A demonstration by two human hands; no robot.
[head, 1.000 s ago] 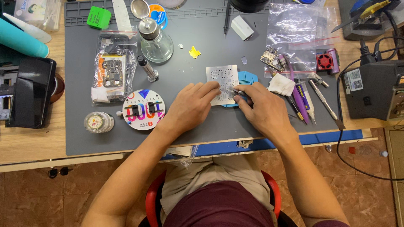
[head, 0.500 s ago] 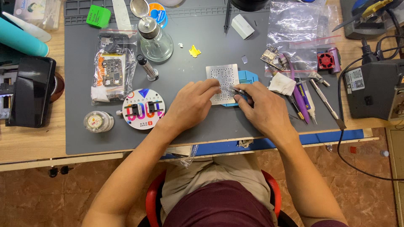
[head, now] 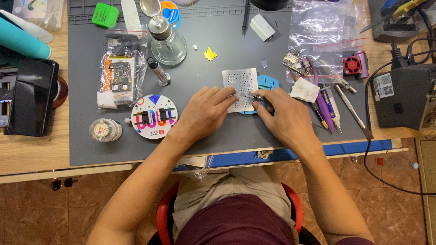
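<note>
Head view: a thin, silvery square stencil plate (head: 240,86), dotted with fine grids of tiny holes, lies flat on the grey work mat (head: 218,54) just above the middle of the frame, partly over a blue holder (head: 268,84). The left hand (head: 204,113) rests palm down, fingers stretched together, their tips pressing the plate's lower left edge. The right hand (head: 284,118) pinches a slim metal tool (head: 255,96), its tip touching the plate's right side. A round white fixture (head: 153,116) sits left of the left hand; a glass dispenser bottle (head: 167,38) stands in the upper left.
</note>
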